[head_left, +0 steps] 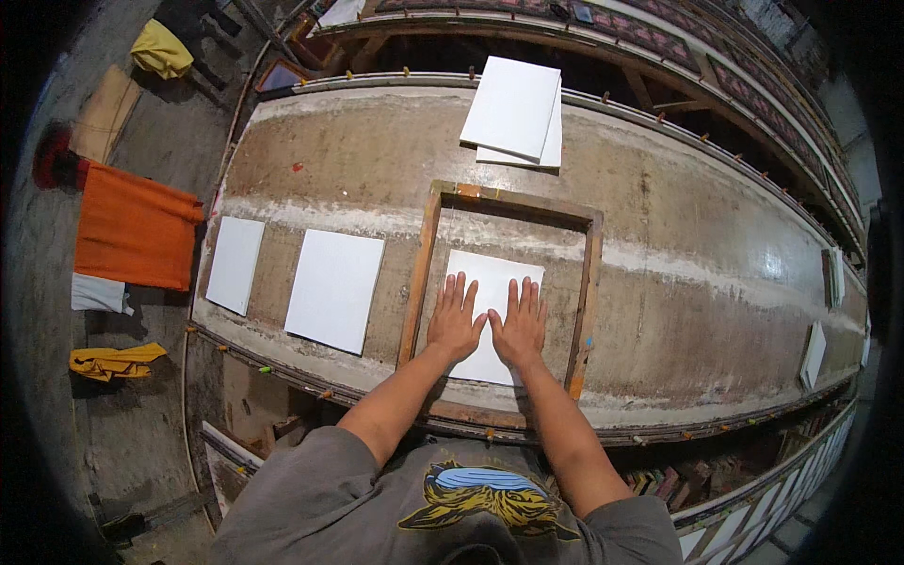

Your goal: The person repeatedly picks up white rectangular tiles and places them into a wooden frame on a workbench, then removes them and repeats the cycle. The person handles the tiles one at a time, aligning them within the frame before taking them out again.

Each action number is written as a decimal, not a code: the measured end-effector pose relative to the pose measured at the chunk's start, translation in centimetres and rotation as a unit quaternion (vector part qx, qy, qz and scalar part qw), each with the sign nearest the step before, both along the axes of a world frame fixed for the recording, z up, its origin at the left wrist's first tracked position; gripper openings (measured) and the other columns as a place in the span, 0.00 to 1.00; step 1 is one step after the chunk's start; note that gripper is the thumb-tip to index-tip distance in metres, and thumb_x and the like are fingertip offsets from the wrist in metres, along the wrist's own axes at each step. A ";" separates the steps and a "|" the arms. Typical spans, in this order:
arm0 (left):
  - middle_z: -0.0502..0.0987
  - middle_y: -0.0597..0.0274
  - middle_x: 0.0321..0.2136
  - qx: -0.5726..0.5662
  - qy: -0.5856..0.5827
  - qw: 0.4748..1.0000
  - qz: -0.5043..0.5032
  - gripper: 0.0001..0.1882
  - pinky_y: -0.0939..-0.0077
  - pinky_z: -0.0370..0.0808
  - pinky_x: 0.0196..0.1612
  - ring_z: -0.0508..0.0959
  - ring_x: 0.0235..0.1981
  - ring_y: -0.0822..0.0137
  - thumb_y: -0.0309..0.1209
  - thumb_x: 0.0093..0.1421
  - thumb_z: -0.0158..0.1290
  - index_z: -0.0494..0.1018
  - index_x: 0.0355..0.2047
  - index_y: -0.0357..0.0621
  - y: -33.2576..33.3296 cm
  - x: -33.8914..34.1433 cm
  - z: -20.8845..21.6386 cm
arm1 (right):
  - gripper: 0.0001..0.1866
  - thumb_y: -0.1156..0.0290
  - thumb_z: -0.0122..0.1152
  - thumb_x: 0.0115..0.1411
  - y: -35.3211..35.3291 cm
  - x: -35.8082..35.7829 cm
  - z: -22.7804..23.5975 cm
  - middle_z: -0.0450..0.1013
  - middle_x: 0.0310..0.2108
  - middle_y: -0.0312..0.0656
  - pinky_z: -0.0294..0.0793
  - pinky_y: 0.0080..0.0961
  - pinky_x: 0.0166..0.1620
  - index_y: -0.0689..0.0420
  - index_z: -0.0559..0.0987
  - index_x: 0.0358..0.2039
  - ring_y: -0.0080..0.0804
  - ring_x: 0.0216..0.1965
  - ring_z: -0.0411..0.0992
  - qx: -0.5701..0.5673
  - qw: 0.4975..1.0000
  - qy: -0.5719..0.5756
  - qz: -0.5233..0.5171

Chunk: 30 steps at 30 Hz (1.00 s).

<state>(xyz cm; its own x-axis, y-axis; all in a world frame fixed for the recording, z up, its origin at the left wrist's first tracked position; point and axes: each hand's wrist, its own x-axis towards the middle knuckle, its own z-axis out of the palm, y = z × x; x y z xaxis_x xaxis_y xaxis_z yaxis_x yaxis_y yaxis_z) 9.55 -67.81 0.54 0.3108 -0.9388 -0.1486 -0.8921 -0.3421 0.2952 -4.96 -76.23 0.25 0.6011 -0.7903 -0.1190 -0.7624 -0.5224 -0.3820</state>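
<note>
Both palms lie flat on a white sheet, thumbs almost meeting at its middle. My left hand covers the sheet's left side, fingers stretched out and pointing away from me. On its right side rests my right hand, fingers likewise extended and a little apart. Around the sheet lies a worn wooden frame, and the table surface shows inside it. The frame's near bar is partly hidden by my forearms. Neither hand grips anything.
Left of the frame lie a white panel and a stack of sheets. Beyond it, more white sheets overlap near the long table's far edge. Pegs line the table's rails. Orange cloth hangs at the left.
</note>
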 end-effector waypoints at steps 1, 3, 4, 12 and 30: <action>0.41 0.40 0.75 0.005 0.007 1.000 0.002 0.38 0.49 0.38 0.75 0.39 0.76 0.43 0.49 0.72 0.40 0.47 0.74 0.40 -0.1 0.1 0.4 | 0.42 0.46 0.46 0.70 0.1 -0.2 -0.2 0.41 0.76 0.53 0.38 0.57 0.73 0.58 0.49 0.75 0.51 0.77 0.38 0.005 1.000 0.009 0.004; 0.41 0.40 0.75 0.007 0.019 1.000 -0.004 0.38 0.49 0.39 0.75 0.39 0.76 0.43 0.48 0.72 0.41 0.48 0.74 0.40 -0.4 0.1 0.7 | 0.42 0.45 0.46 0.70 -1.9 0.8 -0.4 0.42 0.76 0.53 0.38 0.55 0.74 0.60 0.50 0.74 0.50 0.77 0.38 -0.002 1.000 -0.004 -0.008; 0.41 0.39 0.75 0.003 0.019 1.000 -0.003 0.38 0.49 0.39 0.75 0.39 0.76 0.43 0.48 0.72 0.41 0.47 0.74 0.40 -0.4 0.1 0.6 | 0.42 0.45 0.46 0.70 -2.8 1.1 -0.5 0.43 0.76 0.52 0.39 0.53 0.74 0.61 0.51 0.74 0.48 0.77 0.39 -0.006 1.000 -0.018 -0.016; 0.41 0.40 0.75 0.008 0.025 1.000 0.012 0.41 0.50 0.39 0.76 0.39 0.76 0.44 0.46 0.69 0.44 0.45 0.74 0.36 -0.8 0.5 1.1 | 0.39 0.45 0.41 0.71 -4.5 3.8 -0.7 0.51 0.74 0.52 0.40 0.48 0.75 0.62 0.57 0.72 0.46 0.76 0.45 -0.018 0.998 -0.002 0.059; 0.42 0.42 0.75 -0.014 0.002 1.000 0.008 0.42 0.51 0.39 0.76 0.40 0.76 0.46 0.51 0.71 0.42 0.46 0.73 0.34 -0.6 0.1 0.2 | 0.39 0.50 0.46 0.71 -8.0 4.2 0.9 0.47 0.75 0.52 0.40 0.44 0.76 0.62 0.54 0.73 0.45 0.77 0.41 -0.028 0.990 -0.063 0.126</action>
